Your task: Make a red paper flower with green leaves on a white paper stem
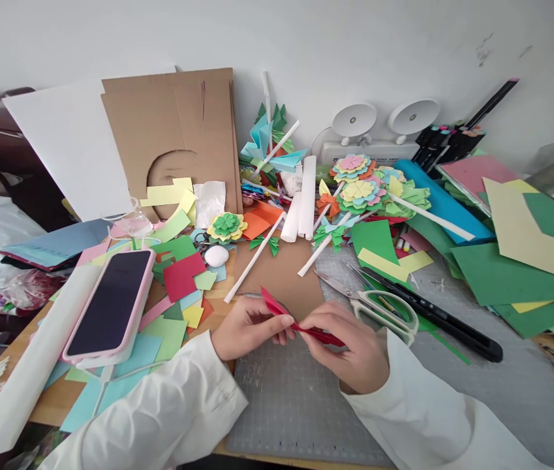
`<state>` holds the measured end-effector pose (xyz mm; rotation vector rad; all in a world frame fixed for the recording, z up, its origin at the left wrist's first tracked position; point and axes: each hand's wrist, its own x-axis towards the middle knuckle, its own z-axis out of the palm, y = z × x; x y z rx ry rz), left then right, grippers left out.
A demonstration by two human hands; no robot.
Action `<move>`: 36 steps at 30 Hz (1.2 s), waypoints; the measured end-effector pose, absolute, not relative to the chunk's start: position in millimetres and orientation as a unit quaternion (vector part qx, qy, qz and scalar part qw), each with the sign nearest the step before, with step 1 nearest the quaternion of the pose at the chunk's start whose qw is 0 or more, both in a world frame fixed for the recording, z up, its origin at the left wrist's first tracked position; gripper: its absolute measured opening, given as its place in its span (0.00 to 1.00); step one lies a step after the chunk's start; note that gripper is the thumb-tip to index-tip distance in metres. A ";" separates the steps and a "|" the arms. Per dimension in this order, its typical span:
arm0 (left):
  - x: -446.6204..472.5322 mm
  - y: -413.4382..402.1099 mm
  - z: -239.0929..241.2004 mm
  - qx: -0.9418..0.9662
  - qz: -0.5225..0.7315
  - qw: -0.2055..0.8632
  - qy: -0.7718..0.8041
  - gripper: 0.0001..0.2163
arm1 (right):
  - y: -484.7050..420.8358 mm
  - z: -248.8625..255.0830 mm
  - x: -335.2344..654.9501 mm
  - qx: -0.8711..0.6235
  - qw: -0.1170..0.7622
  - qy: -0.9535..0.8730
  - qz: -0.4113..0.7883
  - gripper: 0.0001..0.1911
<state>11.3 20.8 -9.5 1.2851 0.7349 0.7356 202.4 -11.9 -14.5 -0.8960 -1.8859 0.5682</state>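
Note:
A folded piece of red paper [271, 301] is held between my two hands over the grey cutting mat [277, 405]. My left hand [252, 326] pinches its middle between thumb and fingers, and one pointed end sticks up past the thumb. On the other side my right hand [348, 343] grips the same paper, with part of it showing under the fingers. The fingertips of both hands nearly meet. Just beyond my right hand lie scissors [389, 310] with pale handles. A brown cardboard sheet [291, 274] lies ahead of the hands.
At left a phone [113, 303] rests over scattered paper scraps [183, 277]. Paper flowers [357, 189] and white paper sticks [257, 258] lie at the back. A black utility knife [443, 320] is right of the scissors, near stacked green paper [521, 274]. Cardboard [173, 124] leans on the wall.

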 end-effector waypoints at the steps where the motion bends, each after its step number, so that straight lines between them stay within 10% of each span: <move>1: 11.2 20.7 -9.8 0.572 0.323 0.680 0.326 0.14 | -11.6 -15.0 202.9 -0.361 0.466 -0.771 0.241 0.09; 17: 6.9 20.2 -14.6 0.590 0.196 0.745 0.240 0.18 | -16.6 -15.2 199.7 -0.273 0.389 -0.675 0.564 0.06; 36: 1.5 28.0 -9.0 0.541 0.280 0.706 0.362 0.17 | -6.2 -16.6 205.8 -0.415 0.454 -0.632 0.472 0.05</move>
